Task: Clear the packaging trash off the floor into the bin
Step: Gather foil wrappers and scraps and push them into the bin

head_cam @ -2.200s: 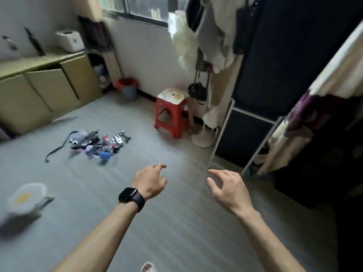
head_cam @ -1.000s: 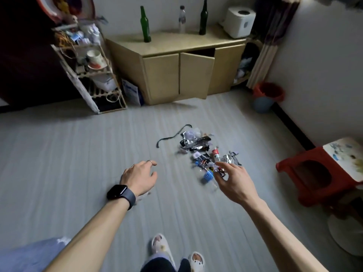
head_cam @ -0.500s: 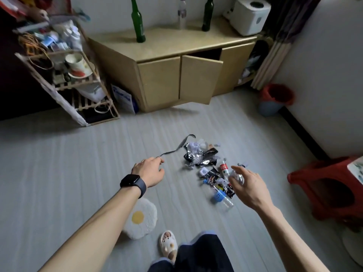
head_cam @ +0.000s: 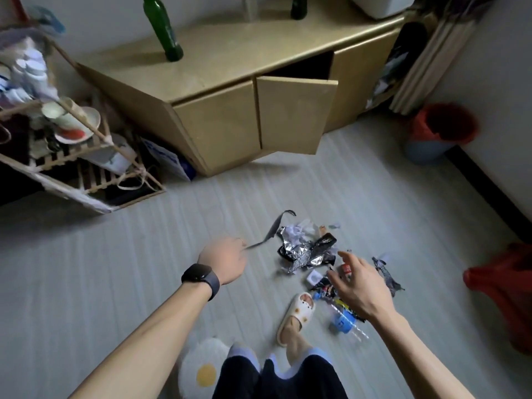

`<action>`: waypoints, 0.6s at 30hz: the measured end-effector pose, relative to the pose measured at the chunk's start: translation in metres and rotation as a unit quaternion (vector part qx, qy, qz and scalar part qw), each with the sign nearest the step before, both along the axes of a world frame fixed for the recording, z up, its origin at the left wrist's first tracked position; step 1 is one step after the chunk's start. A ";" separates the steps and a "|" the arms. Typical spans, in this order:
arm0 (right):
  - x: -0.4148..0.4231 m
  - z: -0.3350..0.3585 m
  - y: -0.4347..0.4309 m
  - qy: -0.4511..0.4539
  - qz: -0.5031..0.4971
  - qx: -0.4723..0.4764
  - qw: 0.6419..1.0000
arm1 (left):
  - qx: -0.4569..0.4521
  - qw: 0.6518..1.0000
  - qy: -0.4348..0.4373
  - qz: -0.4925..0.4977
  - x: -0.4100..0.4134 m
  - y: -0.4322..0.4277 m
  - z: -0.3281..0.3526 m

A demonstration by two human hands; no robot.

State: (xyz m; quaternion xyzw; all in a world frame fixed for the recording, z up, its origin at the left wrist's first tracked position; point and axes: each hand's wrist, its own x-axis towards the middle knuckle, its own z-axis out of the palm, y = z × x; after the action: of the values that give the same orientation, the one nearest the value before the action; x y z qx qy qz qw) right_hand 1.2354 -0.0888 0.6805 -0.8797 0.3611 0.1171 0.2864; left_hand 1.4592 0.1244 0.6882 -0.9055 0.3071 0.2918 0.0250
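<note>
Crumpled silvery foil wrapper [head_cam: 299, 253], shiny and creased, lies on a matt grey floor [head_cam: 115, 254] with fine ribbed lines. Smooth tan wood-look cabinet [head_cam: 218, 128]. Glossy green glass bottle [head_cam: 164, 27]. Blue plastic bin [head_cam: 426, 148] lined with thin red plastic.

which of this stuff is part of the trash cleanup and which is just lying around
Job: foil wrapper, dark strip, plastic bottle, red-lined bin.
Just there: green bottle, cabinet, wooden rack, egg cushion, red stool.

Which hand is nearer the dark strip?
Left. The left hand is at the end of the strip; the right hand hovers over wrappers, past the foil.
</note>
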 end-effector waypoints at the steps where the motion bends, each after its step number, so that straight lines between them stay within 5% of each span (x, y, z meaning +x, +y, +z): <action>1: 0.016 -0.013 -0.010 0.007 0.010 0.002 1.000 | 0.005 1.000 0.004 -0.001 0.013 -0.010 -0.012; 6: 0.080 -0.096 -0.047 0.044 -0.010 0.049 0.998 | 0.057 0.997 0.033 -0.031 0.068 -0.051 -0.094; 18: 0.168 -0.397 -0.105 0.205 -0.030 0.101 0.973 | 0.125 0.978 0.085 -0.141 0.153 -0.137 -0.414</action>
State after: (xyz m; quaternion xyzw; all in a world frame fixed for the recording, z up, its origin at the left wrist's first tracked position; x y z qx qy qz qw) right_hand 1.4034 -0.1940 0.2838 -0.7924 0.4244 0.3223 0.2969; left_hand 1.6119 -0.0131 0.2746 -0.8149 0.3936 0.3971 0.1528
